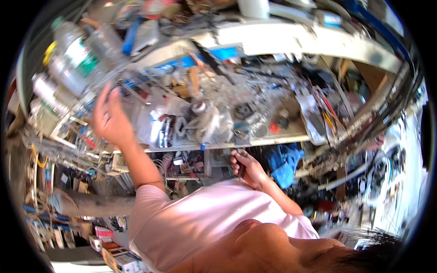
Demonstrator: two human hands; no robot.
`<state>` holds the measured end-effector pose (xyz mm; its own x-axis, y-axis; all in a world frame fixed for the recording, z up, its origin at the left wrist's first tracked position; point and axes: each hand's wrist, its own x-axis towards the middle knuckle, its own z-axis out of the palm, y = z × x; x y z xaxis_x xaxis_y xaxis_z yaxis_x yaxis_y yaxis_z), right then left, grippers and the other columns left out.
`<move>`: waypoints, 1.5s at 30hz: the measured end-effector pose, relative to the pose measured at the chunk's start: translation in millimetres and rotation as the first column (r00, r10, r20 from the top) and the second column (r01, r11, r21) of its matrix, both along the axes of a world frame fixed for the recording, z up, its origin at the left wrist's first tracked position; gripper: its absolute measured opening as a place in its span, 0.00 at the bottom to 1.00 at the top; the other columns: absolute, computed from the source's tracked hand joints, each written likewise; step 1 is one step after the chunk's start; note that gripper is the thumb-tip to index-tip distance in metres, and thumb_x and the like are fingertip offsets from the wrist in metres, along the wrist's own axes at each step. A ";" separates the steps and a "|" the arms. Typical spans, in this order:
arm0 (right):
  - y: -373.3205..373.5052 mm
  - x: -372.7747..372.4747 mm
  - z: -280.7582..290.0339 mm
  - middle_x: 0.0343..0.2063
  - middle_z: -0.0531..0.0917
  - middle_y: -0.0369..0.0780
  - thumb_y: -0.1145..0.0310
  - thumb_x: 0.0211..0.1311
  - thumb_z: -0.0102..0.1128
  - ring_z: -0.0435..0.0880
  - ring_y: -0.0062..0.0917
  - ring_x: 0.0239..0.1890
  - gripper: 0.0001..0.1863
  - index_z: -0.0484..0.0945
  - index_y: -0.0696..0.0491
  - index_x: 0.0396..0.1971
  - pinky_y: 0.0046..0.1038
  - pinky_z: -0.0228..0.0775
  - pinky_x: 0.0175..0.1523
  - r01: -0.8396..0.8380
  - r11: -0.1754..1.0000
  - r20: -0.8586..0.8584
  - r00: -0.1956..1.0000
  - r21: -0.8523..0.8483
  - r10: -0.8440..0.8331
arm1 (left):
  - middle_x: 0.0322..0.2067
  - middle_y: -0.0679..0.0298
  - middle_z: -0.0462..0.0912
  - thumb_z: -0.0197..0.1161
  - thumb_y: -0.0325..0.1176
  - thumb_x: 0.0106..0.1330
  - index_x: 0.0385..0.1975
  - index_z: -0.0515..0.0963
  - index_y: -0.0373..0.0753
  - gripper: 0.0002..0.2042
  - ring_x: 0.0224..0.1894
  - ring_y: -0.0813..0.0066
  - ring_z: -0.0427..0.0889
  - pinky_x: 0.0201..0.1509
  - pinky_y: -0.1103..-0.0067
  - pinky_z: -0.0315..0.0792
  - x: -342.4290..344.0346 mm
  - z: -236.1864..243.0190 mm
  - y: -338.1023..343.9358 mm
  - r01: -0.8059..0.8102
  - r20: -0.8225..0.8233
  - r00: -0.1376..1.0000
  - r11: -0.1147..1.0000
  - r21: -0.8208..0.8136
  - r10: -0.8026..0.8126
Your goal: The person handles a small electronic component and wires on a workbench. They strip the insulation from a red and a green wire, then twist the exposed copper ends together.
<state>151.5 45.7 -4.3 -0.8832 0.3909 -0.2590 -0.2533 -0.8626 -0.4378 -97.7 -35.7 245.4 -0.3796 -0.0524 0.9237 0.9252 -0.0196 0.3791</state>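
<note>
My left hand point(111, 116), slightly blurred, is raised at the left end of a cluttered shelf point(255, 140), fingers extended and apart, near plastic bottles point(77, 52) and small items; I see nothing held in it. Low in front of the shelf's edge, my right hand point(250, 166) grips a thin dark tool point(241, 172) that points downward; what kind it is I cannot make out. Between and above my hands lie crumpled clear plastic bags point(209, 125), a white roll point(199, 108) and several small metal parts.
A pale upper ledge point(318, 36) holds a white container point(253, 7) and other clutter. Sticks and wires point(325, 113) lean at the right. A blue cloth point(284, 164) hangs below the shelf. A grey pipe point(91, 204) and more crowded shelving are at the lower left.
</note>
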 end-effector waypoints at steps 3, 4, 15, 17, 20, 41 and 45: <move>2.5 3.8 -3.2 0.29 0.70 0.31 0.67 0.69 0.48 0.69 0.14 0.27 0.07 0.69 0.51 0.43 0.18 0.66 0.33 -0.010 1.000 0.004 1.000 0.022 0.010 | 0.27 0.58 0.83 0.61 0.30 0.63 0.33 0.80 0.28 0.09 0.24 0.75 0.77 0.30 0.81 0.72 32.1 -31.9 -3.4 -0.155 -0.291 0.942 0.986 0.065 0.167; 4.1 6.5 -4.3 0.29 0.71 0.31 0.66 0.69 0.48 0.70 0.14 0.28 0.07 0.69 0.51 0.43 0.17 0.66 0.33 -0.003 1.000 0.011 1.000 0.021 0.002 | 0.22 0.62 0.78 0.64 0.31 0.59 0.31 0.81 0.32 0.08 0.20 0.75 0.71 0.28 0.80 0.69 37.0 -54.0 4.4 0.119 -0.436 0.890 0.991 -0.055 -0.132; 10.0 29.2 -0.8 0.30 0.70 0.32 0.67 0.70 0.46 0.68 0.16 0.28 0.07 0.68 0.51 0.43 0.18 0.63 0.34 0.054 0.997 0.024 0.998 0.050 -0.055 | 0.33 0.55 0.83 0.61 0.45 0.60 0.44 0.79 0.46 0.16 0.36 0.63 0.82 0.40 0.69 0.73 -0.9 -176.9 242.2 0.238 0.235 0.891 -0.041 -0.970 -0.388; 13.3 35.7 -3.2 0.30 0.71 0.32 0.67 0.70 0.45 0.67 0.16 0.28 0.07 0.68 0.51 0.43 0.18 0.62 0.34 0.064 0.996 -0.008 0.998 0.056 -0.064 | 0.39 0.54 0.82 0.60 0.42 0.60 0.49 0.77 0.49 0.17 0.41 0.59 0.82 0.44 0.67 0.74 -32.2 -205.4 292.8 0.108 0.108 0.934 -0.018 -0.994 -0.339; 19.6 48.6 0.3 0.30 0.71 0.32 0.67 0.71 0.44 0.67 0.17 0.28 0.07 0.68 0.51 0.44 0.19 0.61 0.34 0.072 0.997 0.020 0.997 0.034 -0.073 | 0.45 0.53 0.80 0.58 0.38 0.60 0.54 0.73 0.52 0.20 0.44 0.56 0.80 0.45 0.65 0.74 -50.0 -226.1 343.7 -0.012 -0.027 0.967 0.060 -0.998 -0.253; 48.6 76.2 -11.6 0.29 0.71 0.33 0.66 0.69 0.47 0.65 0.16 0.25 0.07 0.69 0.51 0.43 0.18 0.60 0.30 0.271 0.962 0.091 0.959 -0.028 -0.268 | 0.39 0.52 0.83 0.66 0.43 0.51 0.45 0.79 0.39 0.22 0.43 0.61 0.81 0.46 0.70 0.73 -39.4 -262.4 390.0 0.275 0.233 0.940 0.151 -0.949 -0.248; 45.8 69.2 -11.8 0.29 0.72 0.33 0.66 0.70 0.46 0.66 0.17 0.26 0.07 0.69 0.51 0.43 0.18 0.60 0.31 0.182 0.983 0.092 0.979 -0.015 -0.180 | 0.38 0.58 0.84 0.64 0.34 0.49 0.44 0.80 0.38 0.19 0.41 0.68 0.81 0.45 0.75 0.72 -85.9 -300.0 397.0 0.244 0.196 0.876 0.055 -0.968 -0.440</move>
